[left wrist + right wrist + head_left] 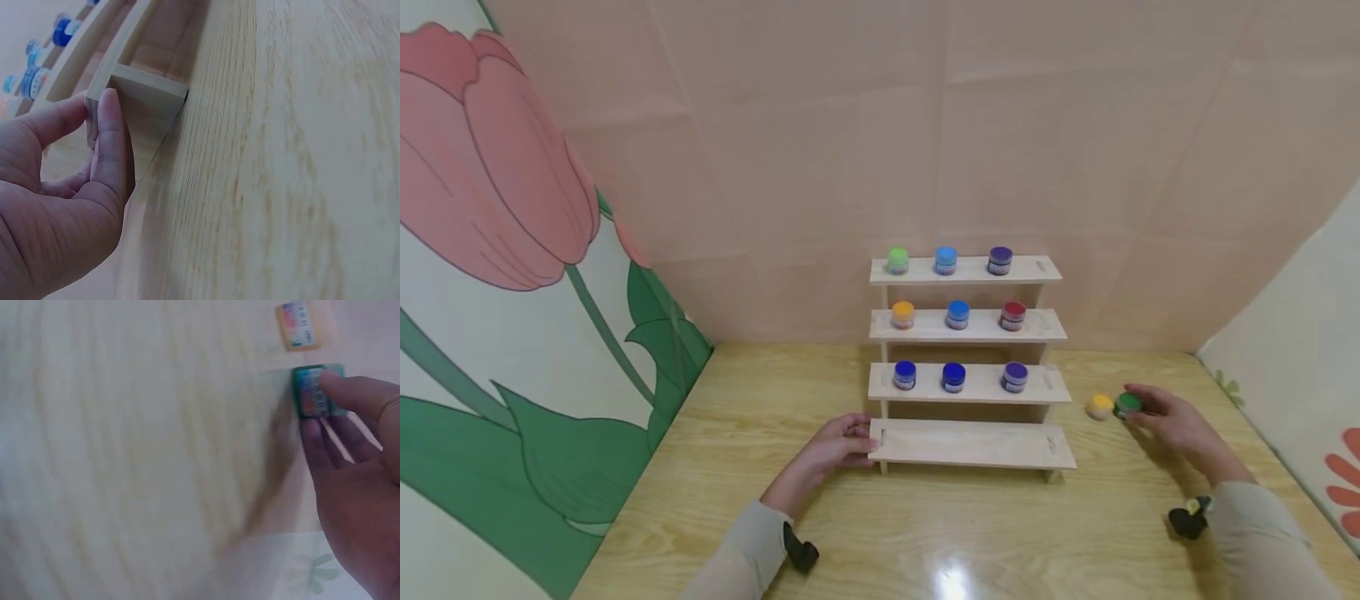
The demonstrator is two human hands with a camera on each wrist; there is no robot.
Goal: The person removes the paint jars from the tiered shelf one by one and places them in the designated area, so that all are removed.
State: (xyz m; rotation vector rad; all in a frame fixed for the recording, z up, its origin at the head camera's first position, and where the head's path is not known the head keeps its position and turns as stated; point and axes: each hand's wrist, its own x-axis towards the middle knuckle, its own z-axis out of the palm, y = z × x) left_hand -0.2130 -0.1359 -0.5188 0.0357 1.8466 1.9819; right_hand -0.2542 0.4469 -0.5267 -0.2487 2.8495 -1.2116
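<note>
A pale wooden tiered shelf (977,443) stands on the table. At its lowest step, my left hand (841,446) pinches the left end of the board; in the left wrist view the thumb and fingers of this hand (69,187) lie on either side of it. To the shelf's right, my right hand (1172,421) holds a small green paint jar (1127,406) between thumb and fingers. The right wrist view shows the thumb over the label of that green jar (310,392). A yellow-lidded paint jar (1101,407) is close beside it on the table.
Three paint jars stand on each upper step, such as a light green one (897,261), a red one (1012,316) and a dark blue one (953,377). The lowest step is bare. Behind the wooden table (760,383) rises a pinkish cloth backdrop (805,167).
</note>
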